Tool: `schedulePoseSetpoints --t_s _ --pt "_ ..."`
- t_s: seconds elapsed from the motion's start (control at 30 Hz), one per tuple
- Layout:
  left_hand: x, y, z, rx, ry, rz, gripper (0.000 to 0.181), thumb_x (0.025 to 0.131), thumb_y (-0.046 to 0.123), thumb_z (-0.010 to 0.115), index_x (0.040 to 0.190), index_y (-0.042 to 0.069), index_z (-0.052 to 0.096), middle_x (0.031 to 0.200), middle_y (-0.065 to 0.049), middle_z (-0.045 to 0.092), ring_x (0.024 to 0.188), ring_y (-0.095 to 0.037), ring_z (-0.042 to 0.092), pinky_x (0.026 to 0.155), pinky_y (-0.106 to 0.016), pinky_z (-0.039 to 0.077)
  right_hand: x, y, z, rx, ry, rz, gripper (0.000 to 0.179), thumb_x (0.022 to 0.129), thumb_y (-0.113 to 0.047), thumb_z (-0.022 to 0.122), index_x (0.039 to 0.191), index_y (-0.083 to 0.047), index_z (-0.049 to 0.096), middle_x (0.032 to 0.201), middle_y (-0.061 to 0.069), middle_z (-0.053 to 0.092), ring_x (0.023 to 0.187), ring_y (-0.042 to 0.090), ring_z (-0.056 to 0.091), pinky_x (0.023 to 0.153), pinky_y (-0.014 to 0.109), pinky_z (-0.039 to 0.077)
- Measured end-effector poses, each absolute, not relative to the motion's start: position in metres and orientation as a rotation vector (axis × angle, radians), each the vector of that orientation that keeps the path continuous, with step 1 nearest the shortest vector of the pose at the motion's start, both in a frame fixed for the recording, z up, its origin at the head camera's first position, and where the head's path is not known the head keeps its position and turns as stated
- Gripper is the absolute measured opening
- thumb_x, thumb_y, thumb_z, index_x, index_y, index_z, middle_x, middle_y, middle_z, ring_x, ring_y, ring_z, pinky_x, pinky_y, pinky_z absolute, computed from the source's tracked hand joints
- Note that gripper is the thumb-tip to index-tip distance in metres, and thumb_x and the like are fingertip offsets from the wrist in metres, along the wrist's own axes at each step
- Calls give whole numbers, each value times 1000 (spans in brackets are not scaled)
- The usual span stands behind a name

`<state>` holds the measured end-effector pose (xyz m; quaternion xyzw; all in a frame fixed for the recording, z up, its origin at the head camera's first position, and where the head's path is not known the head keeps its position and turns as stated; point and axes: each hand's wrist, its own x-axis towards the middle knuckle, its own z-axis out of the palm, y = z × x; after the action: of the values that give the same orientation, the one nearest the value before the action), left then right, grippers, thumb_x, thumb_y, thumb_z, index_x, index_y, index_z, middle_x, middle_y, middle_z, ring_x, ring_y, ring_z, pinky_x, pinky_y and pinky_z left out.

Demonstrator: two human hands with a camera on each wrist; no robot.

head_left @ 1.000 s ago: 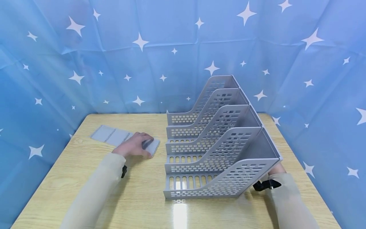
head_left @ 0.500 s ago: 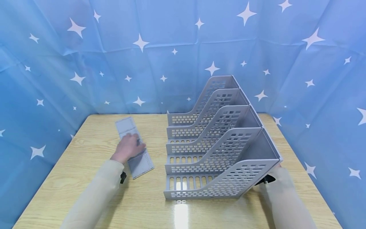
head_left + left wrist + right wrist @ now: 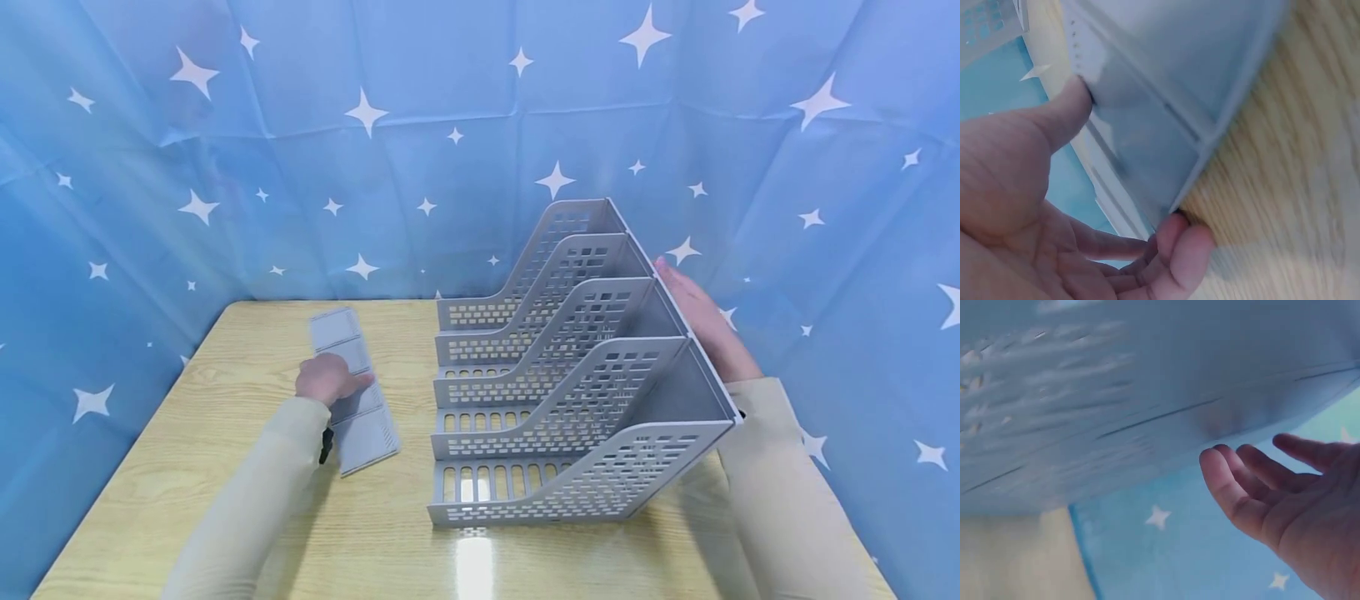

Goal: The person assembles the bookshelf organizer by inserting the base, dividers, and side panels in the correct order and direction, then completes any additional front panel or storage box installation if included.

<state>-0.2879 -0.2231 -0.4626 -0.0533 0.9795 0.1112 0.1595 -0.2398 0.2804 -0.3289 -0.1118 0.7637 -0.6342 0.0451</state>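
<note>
A long flat grey plastic panel [image 3: 367, 437], ridged across into sections, lies at the left of the table, slanting from back to front. My left hand [image 3: 326, 379] grips it across its width. In the left wrist view the thumb [image 3: 1075, 103] is on one long edge and curled fingers are at the other. A grey file rack [image 3: 675, 392] with tall slotted dividers stands at the right. My right hand [image 3: 705, 321] is behind its back wall, partly hidden. The right wrist view shows the fingers [image 3: 1219, 475] loosely bent beside the grey wall, holding nothing.
The wooden table [image 3: 187, 467] carries the rack and the panel. A blue curtain [image 3: 420, 167] with white stars hangs behind and at both sides. The rack's compartments face left, toward the panel.
My left hand has turned the panel from lying mostly sideways to running back to front. My right hand has moved from low behind the rack's near corner to farther back and higher.
</note>
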Motion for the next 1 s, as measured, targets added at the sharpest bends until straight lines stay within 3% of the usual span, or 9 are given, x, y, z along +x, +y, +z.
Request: schedulePoseSetpoints --t_s 0.1,0.17,0.23,0.3,0.43,0.67,0.77,0.87,1.0 --pt "-288 -222 -458 -123 2760 392 73 91 56 71 113 -14 63 107 -26 61 87 -34 60 72 -42 56 -240 276 -320 -377 2219 -2046 60 109 -52 36 154 -14 45 124 -6 70 107 7 69 88 23 56" --pt "-288 -220 -456 -111 2726 422 88 89 56 75 128 -19 53 113 -29 58 88 -33 60 75 -42 57 -241 270 -312 -331 2204 -2074 60 109 -51 42 157 -15 42 129 1 68 105 11 70 87 27 58" --pt "-288 -219 -456 -97 2698 433 92 87 56 77 130 -20 48 113 -27 57 88 -32 60 75 -41 56 -243 265 -304 -260 2286 -2031 62 108 -49 47 160 -16 38 135 2 62 107 10 69 88 26 58" --pt "-289 -218 -455 -58 2685 440 86 86 55 79 124 -17 53 106 -24 59 86 -30 59 74 -39 54 -246 260 -299 -183 2399 -1969 63 107 -47 52 161 -18 38 142 3 57 113 7 63 90 22 55" --pt "-290 -218 -454 60 2638 615 52 90 40 80 109 -5 62 98 -16 66 83 -25 62 71 -36 52 -253 252 -295 -126 2578 -1896 59 106 -35 57 160 -16 41 156 5 46 128 9 50 95 13 43" --pt "-289 -210 -443 253 2528 975 42 101 15 58 132 -12 46 116 -30 63 87 -28 69 59 -38 56 -256 253 -300 -129 2604 -1811 60 108 -33 49 163 -17 33 169 6 28 148 16 31 110 21 33" --pt "-286 -206 -433 338 2546 1074 42 102 11 53 134 -15 43 116 -35 62 80 -29 71 52 -38 56 -256 254 -301 -132 2608 -1803 60 108 -35 49 163 -18 32 170 6 27 147 18 33 105 17 37" --pt "-282 -201 -418 379 2565 1144 39 102 11 53 131 -13 46 110 -33 65 72 -25 70 48 -38 54 -256 254 -301 -134 2587 -1820 60 108 -35 48 164 -18 31 169 8 27 141 16 40 95 11 42" --pt "-276 -193 -397 421 2583 1177 34 101 11 55 127 -10 50 103 -29 69 63 -22 68 43 -36 50 -255 254 -300 -129 2541 -1876 60 108 -33 49 163 -17 31 169 11 28 134 14 45 92 11 45"
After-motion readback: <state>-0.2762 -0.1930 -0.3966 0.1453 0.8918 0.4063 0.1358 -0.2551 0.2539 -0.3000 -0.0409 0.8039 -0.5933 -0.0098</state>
